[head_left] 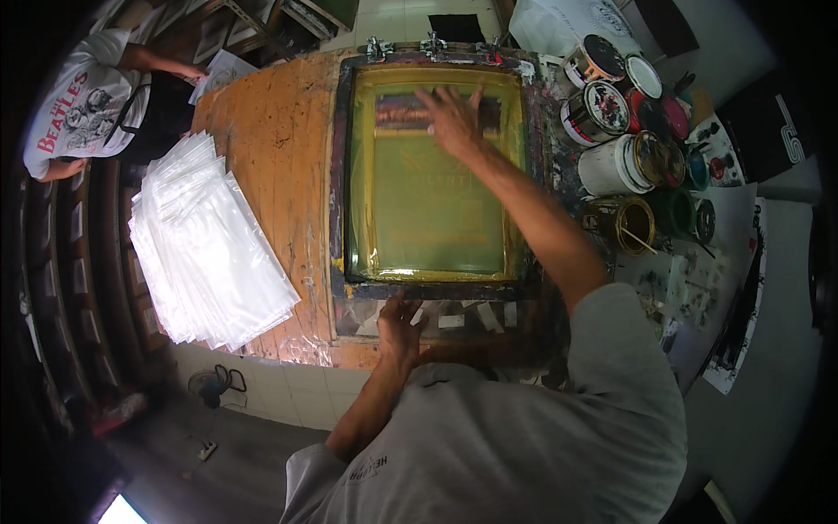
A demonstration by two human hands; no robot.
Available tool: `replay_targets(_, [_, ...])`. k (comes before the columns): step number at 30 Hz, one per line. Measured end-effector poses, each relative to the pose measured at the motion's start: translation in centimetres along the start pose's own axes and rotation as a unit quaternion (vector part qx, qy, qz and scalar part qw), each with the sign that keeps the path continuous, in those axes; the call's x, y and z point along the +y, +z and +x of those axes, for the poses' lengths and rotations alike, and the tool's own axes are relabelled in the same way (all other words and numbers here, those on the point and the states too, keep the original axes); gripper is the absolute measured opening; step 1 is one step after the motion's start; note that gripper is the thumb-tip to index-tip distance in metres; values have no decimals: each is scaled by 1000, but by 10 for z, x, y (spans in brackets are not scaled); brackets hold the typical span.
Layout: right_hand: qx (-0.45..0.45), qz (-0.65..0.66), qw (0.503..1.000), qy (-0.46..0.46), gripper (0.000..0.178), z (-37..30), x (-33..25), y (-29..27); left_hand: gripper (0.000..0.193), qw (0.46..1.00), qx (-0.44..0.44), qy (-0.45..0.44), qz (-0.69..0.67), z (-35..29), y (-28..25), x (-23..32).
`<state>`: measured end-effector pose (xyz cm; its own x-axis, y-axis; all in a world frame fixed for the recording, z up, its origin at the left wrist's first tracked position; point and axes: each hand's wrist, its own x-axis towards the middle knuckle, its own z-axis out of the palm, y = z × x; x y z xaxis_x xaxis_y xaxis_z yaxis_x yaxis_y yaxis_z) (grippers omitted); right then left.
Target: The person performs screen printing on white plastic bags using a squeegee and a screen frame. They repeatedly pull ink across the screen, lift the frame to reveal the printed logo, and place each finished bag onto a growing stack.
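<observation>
A silk-screen printing frame (340, 201) with yellow-green mesh lies on the wooden table. Its dark rim is held by several metal hinge clamps (434, 45) at the far side. My right hand (456, 124) is over the far part of the mesh, fingers spread and nothing in its grip. Beside those fingers runs a dark brownish band (398, 114) across the mesh; I cannot tell whether it is ink or a tool. At the near rim, my left hand (401, 328) has its fingers curled against the frame's edge. A faint design shows in the mesh.
A fanned stack of clear plastic sheets or bags (209, 253) covers the table (271, 140) on the left. Paint tins and tubs (611, 166) crowd the right side, one with a stick (642, 240) in it. Another person (87, 105) stands at the far left holding paper.
</observation>
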<state>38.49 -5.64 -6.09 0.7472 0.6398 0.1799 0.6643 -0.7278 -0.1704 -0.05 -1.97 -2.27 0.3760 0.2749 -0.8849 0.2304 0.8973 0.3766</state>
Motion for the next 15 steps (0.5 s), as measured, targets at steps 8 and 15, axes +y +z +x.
replay_targets(8, [-59, 48, 997, -19, 75, 41, 38, -11, 28, 999, -32, 23, -4, 0, -7, -3])
replay_targets(15, [-209, 141, 967, -20, 61, -116, -59, -112, 21, 995, -91, 44, 13, -15, -11, 10])
